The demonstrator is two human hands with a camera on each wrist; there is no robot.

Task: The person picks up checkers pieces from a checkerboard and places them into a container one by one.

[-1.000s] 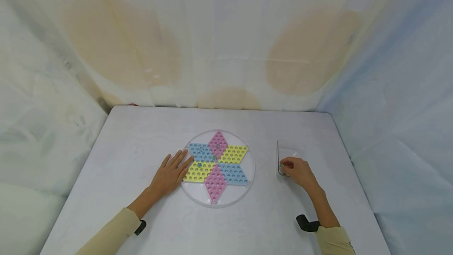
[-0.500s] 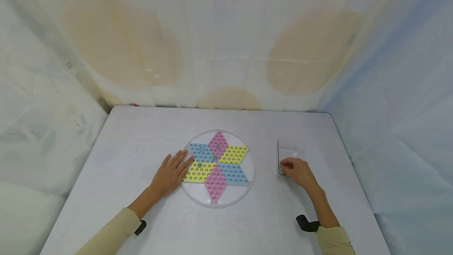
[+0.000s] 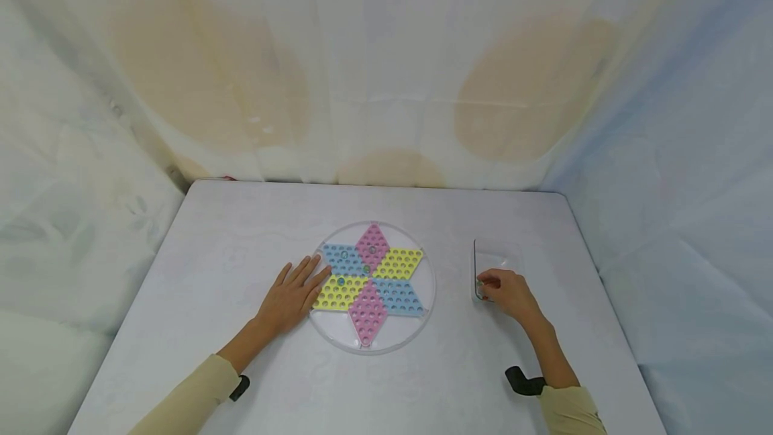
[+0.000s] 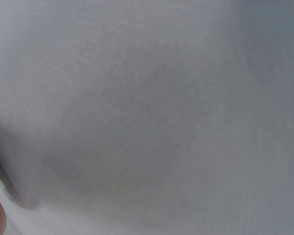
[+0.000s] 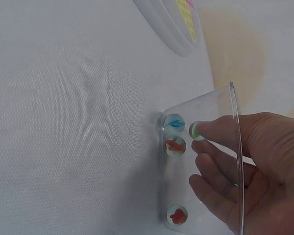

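A round, clear Chinese checkers board (image 3: 370, 352) with a pink, yellow and blue star lies mid-table, several glass marbles in its holes. My left hand (image 3: 292, 297) rests flat with fingers spread, fingertips on the board's left edge. Inside a clear plastic box (image 3: 510, 252) at the right, my right hand (image 5: 269, 161) pinches a green-streaked marble (image 5: 197, 130) between thumb and forefinger; its other fingers curve loosely. Near it in the box lie a blue-swirled marble (image 5: 174, 123), an orange-red one (image 5: 176, 146) and, farther down, a red one (image 5: 177, 215).
The white-covered table (image 3: 253, 213) reaches back to a curtain (image 3: 380, 86), with more cloth hanging at both sides. A black wrist strap piece (image 3: 524, 382) juts out beside the right sleeve. Mostly blurred white cloth fills the left wrist view.
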